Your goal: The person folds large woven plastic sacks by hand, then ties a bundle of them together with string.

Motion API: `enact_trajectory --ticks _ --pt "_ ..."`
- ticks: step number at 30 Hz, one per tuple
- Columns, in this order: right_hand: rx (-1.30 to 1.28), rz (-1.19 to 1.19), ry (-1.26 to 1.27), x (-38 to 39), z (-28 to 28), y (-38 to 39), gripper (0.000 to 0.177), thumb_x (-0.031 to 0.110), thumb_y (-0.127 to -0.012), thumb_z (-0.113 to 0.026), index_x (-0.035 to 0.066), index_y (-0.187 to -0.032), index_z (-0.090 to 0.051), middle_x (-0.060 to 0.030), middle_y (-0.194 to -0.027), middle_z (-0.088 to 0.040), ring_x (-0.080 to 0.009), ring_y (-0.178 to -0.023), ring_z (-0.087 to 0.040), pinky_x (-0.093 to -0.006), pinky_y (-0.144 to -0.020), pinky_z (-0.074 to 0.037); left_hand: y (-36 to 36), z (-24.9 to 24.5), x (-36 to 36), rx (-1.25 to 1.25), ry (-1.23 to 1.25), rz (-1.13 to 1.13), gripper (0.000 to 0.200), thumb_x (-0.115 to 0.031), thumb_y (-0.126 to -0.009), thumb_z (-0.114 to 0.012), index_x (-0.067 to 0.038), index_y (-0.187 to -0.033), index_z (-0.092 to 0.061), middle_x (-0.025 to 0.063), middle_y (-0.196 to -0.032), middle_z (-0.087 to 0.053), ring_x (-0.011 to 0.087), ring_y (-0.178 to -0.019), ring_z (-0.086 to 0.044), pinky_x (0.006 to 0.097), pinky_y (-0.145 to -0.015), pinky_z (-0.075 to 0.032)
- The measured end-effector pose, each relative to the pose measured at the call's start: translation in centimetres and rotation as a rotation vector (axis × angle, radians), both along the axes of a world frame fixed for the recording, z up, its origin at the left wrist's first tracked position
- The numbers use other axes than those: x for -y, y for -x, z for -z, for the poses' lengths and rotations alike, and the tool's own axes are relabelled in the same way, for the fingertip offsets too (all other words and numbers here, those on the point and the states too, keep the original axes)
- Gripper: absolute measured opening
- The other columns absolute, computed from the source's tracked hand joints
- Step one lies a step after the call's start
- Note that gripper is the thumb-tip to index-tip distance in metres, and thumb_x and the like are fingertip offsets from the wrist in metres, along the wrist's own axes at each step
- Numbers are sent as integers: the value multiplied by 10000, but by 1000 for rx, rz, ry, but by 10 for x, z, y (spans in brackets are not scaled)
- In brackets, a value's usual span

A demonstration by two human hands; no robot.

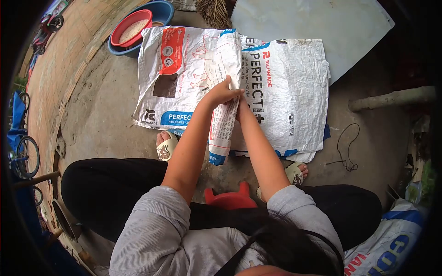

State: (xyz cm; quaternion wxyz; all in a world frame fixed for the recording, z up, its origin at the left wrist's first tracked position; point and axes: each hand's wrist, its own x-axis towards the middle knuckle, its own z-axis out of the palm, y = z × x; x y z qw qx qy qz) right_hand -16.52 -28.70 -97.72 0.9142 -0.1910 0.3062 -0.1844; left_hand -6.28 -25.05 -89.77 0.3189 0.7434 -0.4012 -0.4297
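sack point(191, 60), white with red and blue print, lies over the ground in front of the person, its side near the hands folded into a long strip. the left hand point(222, 95) has its fingers clamped on that strip; the right hand point(241, 105) is at the strip's other side, partly hidden, so i cannot tell whether its fingers are apart or together. just to the right, partly under it, is a second printed sack point(299, 96). beyond the first one, to the left, a red bowl point(119, 28) with pale contents sits in a blue basin point(166, 11). a grey sheet point(304, 41) lies beyond the second, a dark cord point(348, 161) on the ground point(106, 96) to the right, and a red stool point(230, 199) is between the legs.
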Motion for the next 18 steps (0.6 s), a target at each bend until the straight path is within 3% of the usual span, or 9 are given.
enact_trajectory --ticks 4,5,8,10,12,14,16,17,18 --pt "-189 124 27 40 -15 25 646 595 -916 -356 19 -1086 -594 -112 -987 -620 -225 -895 -596 -358 -745 -493 21 -20 6 -135 -44 52 961 -410 -790 -716 61 -1451 -201 104 -800 -610 165 -688 -586 270 -606 -460" --pt "-189 127 26 46 -17 27 646 595 -916 -356 19 -1086 -594 -112 -987 -620 -225 -895 -596 -358 -745 -493 18 0 9 80 6 91 913 -352 -791 -720 40 -1452 -226 93 -789 -608 153 -682 -591 275 -610 -470" --pt "-324 208 12 69 -12 37 680 605 -910 -399 0 -1170 -568 -159 -1145 -596 -268 -1027 -576 -381 -860 -470 23 14 7 18 -23 149 911 -288 -763 -740 47 -1445 -237 97 -766 -608 163 -683 -605 288 -632 -486" --pt "-377 244 464 77 -10 43 655 534 -911 -472 -19 -1262 -494 -186 -1219 -568 -294 -1110 -552 -379 -948 -428 30 36 9 43 -28 186 917 -240 -711 -761 31 -1439 -273 133 -825 -624 208 -776 -636 321 -696 -512" --pt "-899 177 945 69 -34 41 543 327 -910 -530 -41 -1295 -429 -256 -1286 -505 -368 -1208 -492 -397 -990 -401 43 59 9 323 13 144 917 -268 -677 -747 3 -1428 -296 224 -1098 -605 338 -978 -618 397 -841 -490" --pt "-894 299 1496 58 -29 37 510 224 -888 -543 -27 -1316 -423 -267 -1366 -424 -395 -1242 -448 -413 -1017 -384 51 90 12 324 -85 167 926 -262 -677 -733 -20 -1443 -273 224 -1215 -544 379 -1056 -568 405 -889 -469" --pt "-773 99 1564 48 -21 37 504 160 -880 -524 -2 -1344 -411 -220 -1404 -402 -359 -1301 -386 -436 -1064 -329 55 118 13 445 55 147 838 -250 -695 -702 -18 -1415 -340 224 -1220 -545 415 -1050 -564 405 -890 -470" --pt "-845 0 1496 40 -10 35 513 162 -879 -522 3 -1353 -406 -208 -1418 -391 -351 -1322 -358 -437 -1085 -297 45 118 22 556 144 450 748 -255 -712 -683 -33 -1376 -418 218 -1185 -572 433 -1093 -543 414 -906 -462" --pt "-914 -99 1421 34 15 35 522 164 -879 -520 8 -1362 -401 -196 -1432 -379 -343 -1342 -331 -437 -1105 -265 45 98 14 155 136 49 596 -222 -730 -662 -55 -1287 -529 214 -1125 -607 432 -1076 -544 402 -900 -460"
